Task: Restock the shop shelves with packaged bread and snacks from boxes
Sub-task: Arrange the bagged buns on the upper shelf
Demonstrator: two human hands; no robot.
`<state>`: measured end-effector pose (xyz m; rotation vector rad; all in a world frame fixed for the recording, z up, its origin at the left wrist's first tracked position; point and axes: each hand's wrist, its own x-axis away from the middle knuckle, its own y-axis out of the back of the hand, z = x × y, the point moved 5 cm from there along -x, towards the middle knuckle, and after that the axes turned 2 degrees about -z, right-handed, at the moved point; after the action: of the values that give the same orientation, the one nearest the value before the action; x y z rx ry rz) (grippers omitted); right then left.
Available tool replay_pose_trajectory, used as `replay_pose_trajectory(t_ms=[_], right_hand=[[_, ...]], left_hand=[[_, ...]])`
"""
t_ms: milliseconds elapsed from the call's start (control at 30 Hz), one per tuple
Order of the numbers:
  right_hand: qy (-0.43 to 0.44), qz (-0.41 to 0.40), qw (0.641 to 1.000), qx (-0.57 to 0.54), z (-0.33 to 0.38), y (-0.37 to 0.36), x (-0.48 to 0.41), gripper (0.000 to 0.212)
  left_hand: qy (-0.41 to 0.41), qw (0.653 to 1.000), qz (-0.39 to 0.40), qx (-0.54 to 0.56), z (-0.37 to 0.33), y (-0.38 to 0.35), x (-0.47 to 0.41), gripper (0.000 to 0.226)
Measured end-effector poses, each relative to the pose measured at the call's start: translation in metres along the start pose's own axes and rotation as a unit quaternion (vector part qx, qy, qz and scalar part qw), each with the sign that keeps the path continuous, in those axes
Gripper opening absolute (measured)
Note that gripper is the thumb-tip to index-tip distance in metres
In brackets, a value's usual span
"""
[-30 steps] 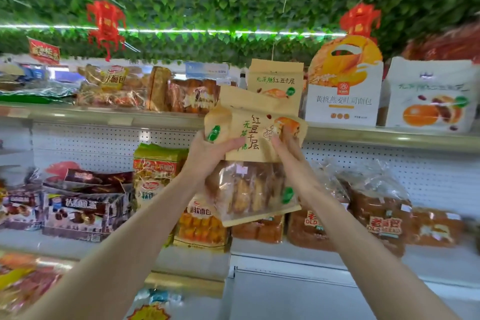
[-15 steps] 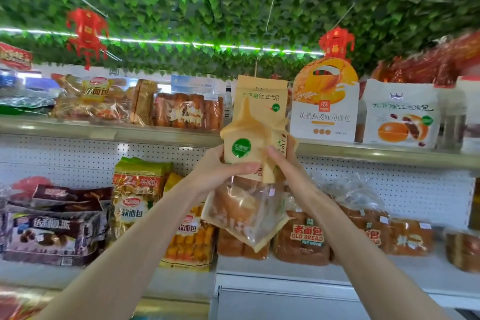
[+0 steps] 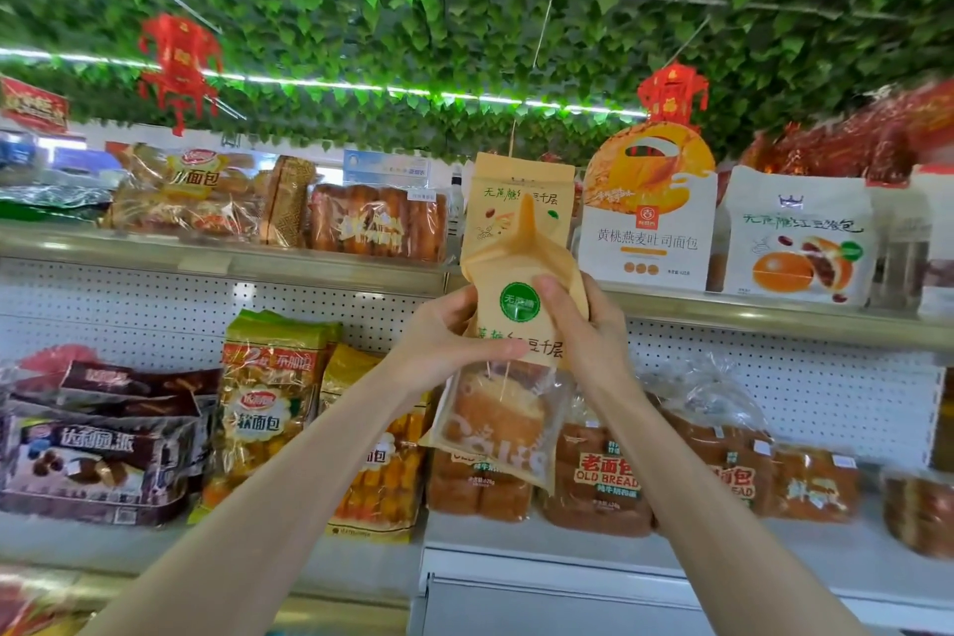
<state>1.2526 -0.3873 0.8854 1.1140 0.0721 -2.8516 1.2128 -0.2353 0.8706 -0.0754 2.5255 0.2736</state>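
Note:
Both hands hold one tan paper-topped bread bag [image 3: 508, 393] with a green round sticker and a clear lower window showing a bun. My left hand [image 3: 444, 343] grips its left side, thumb across the front. My right hand [image 3: 581, 331] grips the right side near the sticker. The bag is upright, its top at the level of the upper shelf edge [image 3: 320, 263]. Directly behind it a matching tan bag [image 3: 503, 201] stands on that upper shelf.
On the upper shelf stand bread packs [image 3: 379, 222], an orange-and-white toast box [image 3: 648, 232] and a white bread bag [image 3: 797, 243]. The lower shelf [image 3: 568, 553] carries yellow soft-bread bags [image 3: 268, 403], brown pie boxes [image 3: 93, 455] and Old Bread loaves [image 3: 599, 480]. Red lanterns hang from a leaf-covered ceiling.
The bag has turned from tilted, front facing me, to upright and narrower. Both hands stayed on it, shifting slightly to the right and up toward the upper shelf.

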Motion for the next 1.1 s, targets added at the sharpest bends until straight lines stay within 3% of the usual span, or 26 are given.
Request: replay_pose_trajectory(t_ms=[167,400,600,700,900,1000,1100], right_hand=[[0.031,-0.032,0.999,-0.021,0.002,0.008,-0.003,0.018],[0.027,-0.06,0.997,-0.038,0.0,0.023,-0.013,0.022],[0.016,-0.049,0.996,-0.067,0.005,0.031,-0.015,0.01],[0.01,-0.048,0.994,-0.1,0.012,0.037,-0.015,0.014],[0.024,-0.017,0.995,-0.096,0.019,0.037,-0.018,0.016],[0.04,-0.038,0.996,-0.076,0.022,0.038,-0.019,0.012],[0.084,-0.108,0.99,-0.021,0.026,0.042,-0.02,0.038]], left_hand=[[-0.015,1.0,0.011,0.009,0.001,-0.004,-0.002,0.051],[-0.019,0.999,-0.036,0.035,-0.001,0.001,-0.012,0.06],[0.071,0.997,-0.027,-0.012,0.026,0.013,-0.024,0.108],[0.122,0.99,-0.014,0.07,0.046,0.017,-0.024,0.12],[0.119,0.987,-0.009,0.107,0.047,0.02,-0.028,0.106],[0.117,0.987,-0.04,0.102,0.047,0.018,-0.025,0.08],[0.135,0.983,-0.083,0.092,0.051,0.018,-0.023,0.073]])
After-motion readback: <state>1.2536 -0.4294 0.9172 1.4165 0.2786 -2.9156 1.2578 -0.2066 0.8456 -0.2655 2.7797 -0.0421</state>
